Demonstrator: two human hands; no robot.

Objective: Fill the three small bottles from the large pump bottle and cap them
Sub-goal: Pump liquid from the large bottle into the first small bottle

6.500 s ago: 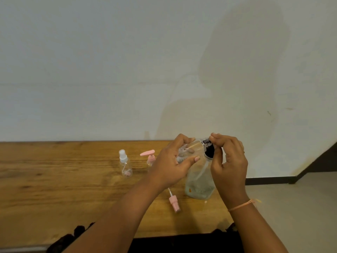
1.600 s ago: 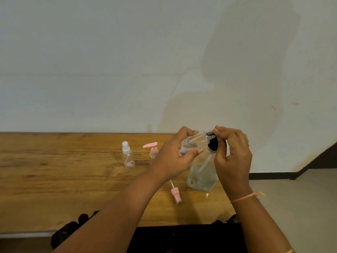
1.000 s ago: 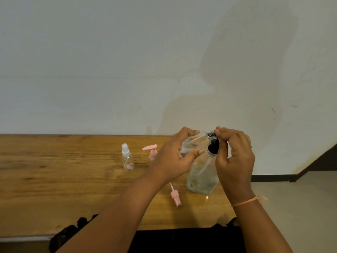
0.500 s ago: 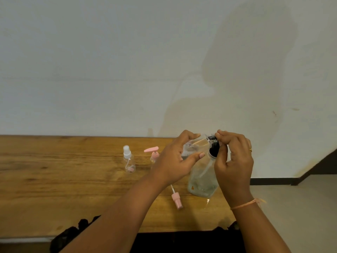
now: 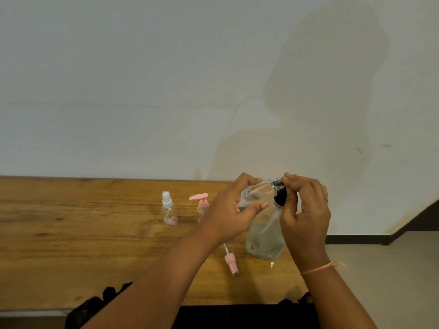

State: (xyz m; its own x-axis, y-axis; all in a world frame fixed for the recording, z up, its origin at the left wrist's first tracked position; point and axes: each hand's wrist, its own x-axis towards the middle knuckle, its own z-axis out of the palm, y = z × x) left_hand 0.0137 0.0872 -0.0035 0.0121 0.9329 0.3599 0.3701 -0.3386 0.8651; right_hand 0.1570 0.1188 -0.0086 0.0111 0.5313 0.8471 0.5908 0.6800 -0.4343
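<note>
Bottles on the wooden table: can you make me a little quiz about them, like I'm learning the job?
1. True or false: the loose pink cap lies on its side on the wooden table.
2. Pick one: the left hand holds A) a small clear bottle, B) a spoon, C) a cloth.
3. Fill the gap: the ____ hand pinches the top of the large pump bottle.

Key: 1 true; 2 A; 3 the right hand.
</note>
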